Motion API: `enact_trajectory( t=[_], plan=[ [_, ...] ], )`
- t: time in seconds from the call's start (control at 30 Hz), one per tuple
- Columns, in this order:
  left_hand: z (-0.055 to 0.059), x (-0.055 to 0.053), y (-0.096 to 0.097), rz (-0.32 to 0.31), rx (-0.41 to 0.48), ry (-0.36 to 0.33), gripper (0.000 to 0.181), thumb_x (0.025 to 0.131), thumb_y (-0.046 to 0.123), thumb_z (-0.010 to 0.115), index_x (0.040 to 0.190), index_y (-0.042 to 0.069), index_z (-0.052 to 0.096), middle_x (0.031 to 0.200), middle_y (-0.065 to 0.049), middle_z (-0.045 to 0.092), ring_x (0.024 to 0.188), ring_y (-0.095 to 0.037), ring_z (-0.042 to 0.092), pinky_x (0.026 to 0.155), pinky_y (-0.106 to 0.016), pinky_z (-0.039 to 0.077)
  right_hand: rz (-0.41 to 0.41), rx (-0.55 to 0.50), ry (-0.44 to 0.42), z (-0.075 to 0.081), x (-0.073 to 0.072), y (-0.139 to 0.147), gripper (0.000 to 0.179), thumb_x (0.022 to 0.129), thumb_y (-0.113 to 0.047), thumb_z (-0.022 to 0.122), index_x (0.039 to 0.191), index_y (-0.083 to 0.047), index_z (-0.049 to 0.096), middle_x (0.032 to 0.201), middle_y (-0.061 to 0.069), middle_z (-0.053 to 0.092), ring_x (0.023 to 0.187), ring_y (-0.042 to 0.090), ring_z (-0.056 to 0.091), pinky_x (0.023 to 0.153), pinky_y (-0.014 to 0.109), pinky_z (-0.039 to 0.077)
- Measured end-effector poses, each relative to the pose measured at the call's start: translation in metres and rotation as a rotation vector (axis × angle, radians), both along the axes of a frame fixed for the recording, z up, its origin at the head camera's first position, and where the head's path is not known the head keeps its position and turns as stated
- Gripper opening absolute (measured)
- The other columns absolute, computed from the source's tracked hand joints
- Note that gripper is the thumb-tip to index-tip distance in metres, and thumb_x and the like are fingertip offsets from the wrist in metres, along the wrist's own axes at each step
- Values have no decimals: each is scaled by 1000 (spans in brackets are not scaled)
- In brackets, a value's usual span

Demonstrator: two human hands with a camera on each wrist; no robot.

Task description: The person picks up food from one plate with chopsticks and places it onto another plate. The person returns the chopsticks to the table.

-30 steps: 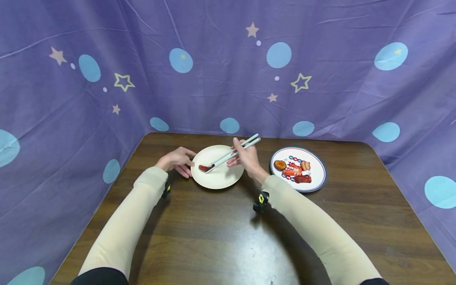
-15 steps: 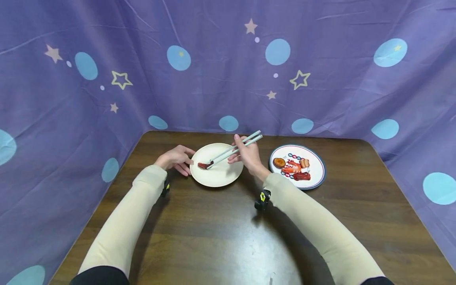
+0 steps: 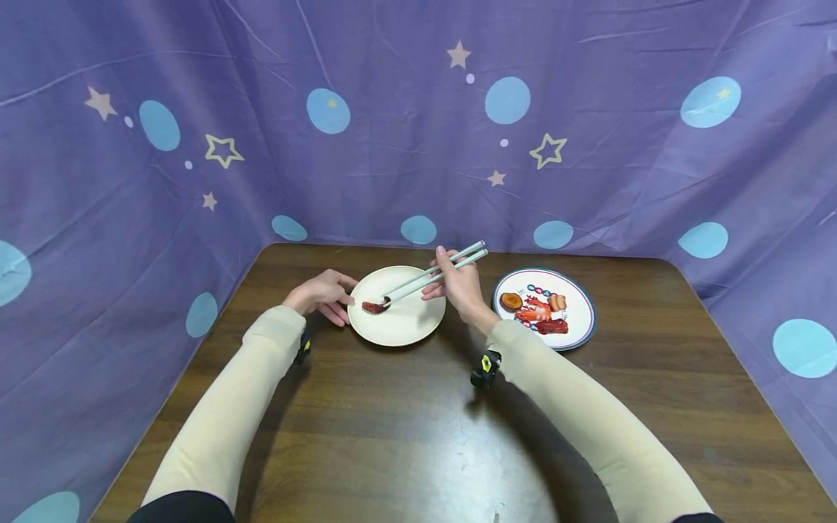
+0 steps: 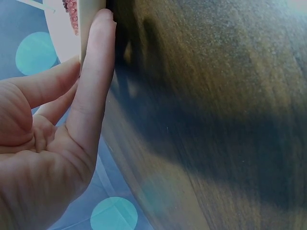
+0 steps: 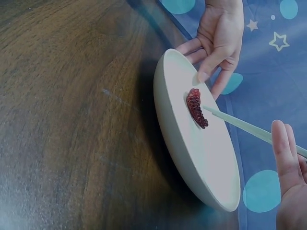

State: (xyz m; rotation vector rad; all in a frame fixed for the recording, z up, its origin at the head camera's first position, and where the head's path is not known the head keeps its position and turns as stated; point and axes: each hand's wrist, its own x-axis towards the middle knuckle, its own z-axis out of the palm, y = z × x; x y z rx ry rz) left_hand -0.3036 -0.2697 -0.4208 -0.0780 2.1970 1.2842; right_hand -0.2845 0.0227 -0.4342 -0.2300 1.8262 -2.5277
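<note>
My left hand (image 3: 325,294) pinches the left rim of a cream plate (image 3: 412,330), thumb on top and fingers at its side and underneath. On that plate lies a dark red curved food piece (image 5: 195,109) with rows of round bumps, like an octopus tentacle. A pair of pale green chopsticks (image 3: 451,267) is held in my right hand (image 3: 460,289) above the plate's right side. Their tips meet the right end of the tentacle piece in the head view; whether they grip it I cannot tell. In the left wrist view, only part of the tentacle piece (image 4: 72,14) shows.
To the right stands a white plate (image 3: 582,327) with a blue rim. It bears a round brown piece (image 3: 511,301), an orange-red shrimp (image 3: 535,311), a small pale brown piece (image 3: 557,302) and a dark red piece (image 3: 552,327). The wooden table (image 3: 392,421) meets a purple curtain (image 3: 418,145) behind.
My right hand and the chopsticks have shifted slightly right, and the tips have moved up along the tentacle piece's right end. The left hand still holds the plate rim.
</note>
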Motion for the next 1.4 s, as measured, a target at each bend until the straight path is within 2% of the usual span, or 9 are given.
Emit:
enact_trajectory(
  t=[0.13, 0.33, 0.53, 0.7, 0.93, 1.1, 1.23, 1.4],
  plan=[
    [1, 0, 0, -5, -5, 5, 61, 104, -6, 55, 161, -7, 32, 104, -32, 71, 66, -27, 75, 67, -41, 69, 3, -15, 9, 0, 1, 3, 43, 114, -26, 51, 105, 15, 56, 79, 33, 61, 49, 23, 69, 49, 42, 66],
    [1, 0, 1, -5, 2, 15, 61, 103, -7, 56, 160, -9, 32, 100, -33, 71, 65, -28, 75, 66, -41, 69, -3, -18, 20, -2, 1, 8, 42, 113, -29, 54, 100, 11, 59, 73, 27, 64, 49, 23, 69, 49, 43, 66],
    [0, -2, 1, -3, -5, 8, 62, 103, -7, 56, 160, -8, 32, 100, -31, 71, 65, -28, 75, 66, -42, 69, -16, -20, 20, -3, 2, 16, 45, 113, -30, 54, 102, 14, 57, 78, 37, 64, 49, 22, 69, 48, 42, 65],
    [-1, 0, 0, 3, -3, 1, 63, 103, -7, 57, 161, -8, 31, 98, -30, 72, 65, -27, 75, 66, -41, 69, -15, -5, 17, -1, 2, 22, 46, 113, -29, 53, 103, 16, 57, 79, 36, 66, 49, 23, 69, 49, 43, 65],
    [-1, -1, -1, 4, -6, 11, 62, 103, -7, 57, 160, -8, 33, 92, -27, 72, 65, -28, 75, 65, -41, 69, -26, -9, 52, 6, 1, 33, 54, 114, -28, 52, 110, 26, 50, 89, 52, 58, 50, 22, 69, 48, 42, 65],
    [-2, -2, 0, -4, -7, 5, 63, 103, -6, 57, 160, -8, 32, 93, -27, 72, 66, -29, 75, 65, -42, 69, -32, -30, 53, 7, 1, 44, 52, 113, -29, 54, 106, 23, 52, 78, 39, 64, 51, 24, 70, 50, 45, 66],
    [-3, -2, 0, -2, -1, 2, 62, 103, -7, 57, 160, -8, 32, 94, -27, 72, 66, -29, 75, 65, -41, 69, -31, -39, 59, 8, 5, 51, 50, 113, -28, 54, 104, 21, 53, 75, 36, 63, 51, 23, 69, 51, 46, 66],
    [-3, -2, 0, 2, 6, 4, 61, 103, -7, 56, 160, -8, 32, 92, -27, 73, 64, -27, 75, 64, -41, 69, -31, -45, 53, 9, 8, 60, 50, 113, -27, 54, 106, 22, 51, 68, 17, 65, 50, 22, 69, 50, 43, 66]
  ],
)
